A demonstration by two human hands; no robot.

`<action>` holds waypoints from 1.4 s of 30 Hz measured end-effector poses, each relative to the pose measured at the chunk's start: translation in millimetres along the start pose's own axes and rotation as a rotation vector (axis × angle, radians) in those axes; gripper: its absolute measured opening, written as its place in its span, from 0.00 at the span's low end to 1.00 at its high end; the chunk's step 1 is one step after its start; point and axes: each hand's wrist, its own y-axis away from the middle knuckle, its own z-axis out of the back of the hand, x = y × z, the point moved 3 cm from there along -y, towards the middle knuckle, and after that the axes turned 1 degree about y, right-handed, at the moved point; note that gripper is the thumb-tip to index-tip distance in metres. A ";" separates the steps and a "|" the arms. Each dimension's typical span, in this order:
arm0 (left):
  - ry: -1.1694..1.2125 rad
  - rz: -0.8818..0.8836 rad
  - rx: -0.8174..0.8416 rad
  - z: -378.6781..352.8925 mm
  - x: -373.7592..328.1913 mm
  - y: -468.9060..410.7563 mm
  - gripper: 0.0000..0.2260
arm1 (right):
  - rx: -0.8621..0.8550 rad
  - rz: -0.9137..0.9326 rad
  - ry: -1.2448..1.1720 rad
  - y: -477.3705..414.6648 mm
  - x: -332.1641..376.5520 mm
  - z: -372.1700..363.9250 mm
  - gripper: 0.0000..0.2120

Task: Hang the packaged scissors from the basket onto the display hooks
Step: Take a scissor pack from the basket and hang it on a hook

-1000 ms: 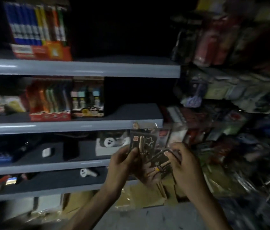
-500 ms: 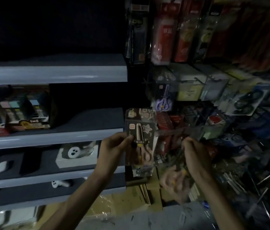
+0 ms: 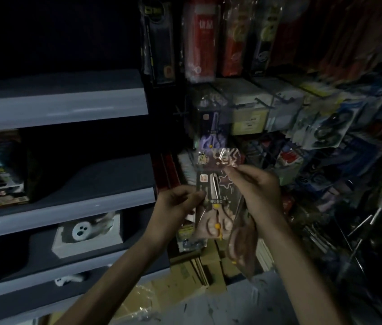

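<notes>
A dark packet of pink-handled scissors [image 3: 215, 195] is held upright in front of the display rack. My left hand [image 3: 178, 202] pinches its left edge at mid height. My right hand [image 3: 255, 186] pinches the top right corner of its header card, and a second, blurred packet of scissors [image 3: 241, 249] hangs down from the same hand. Just above, a purple-handled scissors packet [image 3: 212, 127] hangs on a display hook [image 3: 222, 92]. The basket is out of view.
Grey shelves [image 3: 63, 109] with boxed goods run along the left. The wire rack [image 3: 286, 146] on the right is crowded with hanging packets, and bare metal hooks [image 3: 363, 221] stick out at lower right. Flattened cardboard [image 3: 185, 275] lies on the floor.
The view has swung right toward the rack. Both hands have lifted the dark packet higher, and my right hand has come up from below to pinch its top corner.
</notes>
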 end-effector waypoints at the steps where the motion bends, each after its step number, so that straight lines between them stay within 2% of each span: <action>1: -0.034 -0.008 0.002 -3.4 -3.1 -6.0 0.08 | -0.013 0.015 -0.005 -6.2 -4.1 4.3 0.08; 5: -0.125 -0.130 -0.104 -12.4 -24.9 -39.1 0.06 | -0.048 0.008 -0.024 -33.9 -18.6 22.9 0.05; 7: -0.155 -0.177 -0.168 -18.6 -33.7 -59.0 0.09 | -0.040 -0.017 -0.034 -48.0 -26.1 30.0 0.03; 11: -0.119 -0.182 -0.253 -35.6 -43.7 -89.9 0.19 | 0.013 0.020 0.023 -76.7 -40.3 39.6 0.05; 17: -0.124 -0.247 -0.239 -52.7 -58.5 -103.0 0.15 | 0.064 0.043 0.037 -109.8 -53.1 38.7 0.06; 21: -0.175 -0.381 -0.222 -55.3 -69.5 -94.7 0.17 | 0.102 0.040 -0.004 -121.4 -53.0 36.3 0.01; 25: -0.399 -0.527 -0.292 -57.1 -80.4 -94.3 0.20 | 0.126 0.052 -0.045 -131.3 -43.1 29.9 0.03; 32: -0.864 -0.618 -0.421 -60.4 -69.6 -97.8 0.27 | 0.149 0.090 -0.098 -143.8 -28.2 17.3 0.04; 36: -0.950 -0.602 -0.441 -61.0 -65.6 -98.1 0.29 | 0.119 0.124 -0.125 -148.4 -22.5 12.0 0.04; 42: -0.956 -0.574 -0.437 -64.1 -60.3 -99.5 0.28 | 0.073 0.129 -0.182 -153.8 -20.3 4.7 0.06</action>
